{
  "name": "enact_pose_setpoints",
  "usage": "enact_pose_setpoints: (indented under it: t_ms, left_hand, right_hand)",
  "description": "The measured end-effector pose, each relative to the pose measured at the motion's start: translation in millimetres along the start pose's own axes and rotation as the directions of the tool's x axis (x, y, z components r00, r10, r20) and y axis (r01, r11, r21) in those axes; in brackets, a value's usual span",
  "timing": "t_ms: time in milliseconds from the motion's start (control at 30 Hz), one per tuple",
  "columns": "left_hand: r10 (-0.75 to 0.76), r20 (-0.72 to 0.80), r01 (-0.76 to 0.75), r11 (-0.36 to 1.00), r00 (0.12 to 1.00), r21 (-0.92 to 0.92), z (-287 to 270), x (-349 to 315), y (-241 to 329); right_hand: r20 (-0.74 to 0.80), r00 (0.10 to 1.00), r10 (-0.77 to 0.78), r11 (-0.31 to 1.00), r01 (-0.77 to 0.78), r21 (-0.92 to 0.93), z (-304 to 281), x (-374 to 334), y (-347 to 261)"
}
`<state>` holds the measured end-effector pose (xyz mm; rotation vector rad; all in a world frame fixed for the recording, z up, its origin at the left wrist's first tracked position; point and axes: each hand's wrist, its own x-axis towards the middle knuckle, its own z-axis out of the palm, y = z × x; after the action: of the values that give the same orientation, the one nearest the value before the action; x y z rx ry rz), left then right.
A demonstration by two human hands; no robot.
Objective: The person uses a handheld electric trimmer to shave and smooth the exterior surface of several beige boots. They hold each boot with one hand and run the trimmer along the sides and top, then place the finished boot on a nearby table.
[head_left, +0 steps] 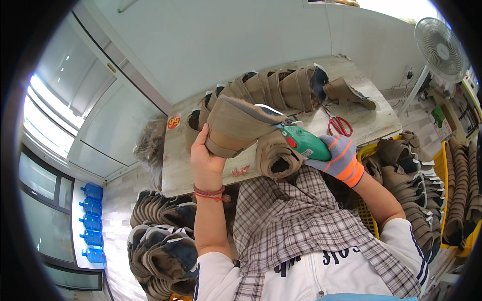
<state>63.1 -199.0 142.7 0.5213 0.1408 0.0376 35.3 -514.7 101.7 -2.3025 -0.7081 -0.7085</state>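
Note:
A brown shoe upper [232,128] with fuzzy lining is raised above the table in my left hand [207,159]. The thumb lies along its left end; the fingers behind are mostly hidden. My right hand [340,159], in a grey and orange glove, is wrapped round a green handheld electric cutter [304,142]. The cutter's tip is at the right end of the raised upper, by its white and dark edge; whether it touches is unclear. Just below, another upper [279,156] stands at the table's near edge, its dark opening toward me.
Behind my hands, a row of uppers [271,90] crosses the worn table [369,118], with red-handled scissors [340,125] to the right. Stacked uppers [163,251] stand low left; yellow crates [370,213] of uppers are at right. A fan [442,50] stands far right.

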Motion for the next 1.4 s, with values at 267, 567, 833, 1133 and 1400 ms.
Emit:
enact_pose_setpoints:
  t_ms: [267,567,833,1133,1400]
  left_hand:
    - [0.186,0.270,-0.203,0.978,0.945,0.037,24.2,-22.7,-27.0]
    - [0.268,0.462,-0.388,0.903,0.845,0.187,13.8,-16.5,-54.8]
    - [0.257,0.533,-0.502,0.773,0.806,0.388,5.9,3.0,-83.6]
    - [0.216,0.723,-0.744,0.023,0.656,0.668,6.6,34.2,-116.4]
    - [-0.046,0.938,-0.833,-0.477,0.342,0.281,9.7,46.1,-133.9]
  right_hand:
    - [-0.122,0.992,-0.017,0.998,0.024,0.059,0.5,3.5,-2.8]
    - [-0.038,0.988,0.150,0.965,-0.138,0.221,1.4,8.4,-2.5]
    - [0.011,0.954,0.301,0.863,-0.277,0.423,2.5,8.1,4.1]
    - [-0.074,0.904,0.420,0.806,-0.334,0.488,-2.6,-1.9,30.1]
    - [-0.047,0.832,0.554,0.620,-0.374,0.689,-15.2,-6.9,41.7]
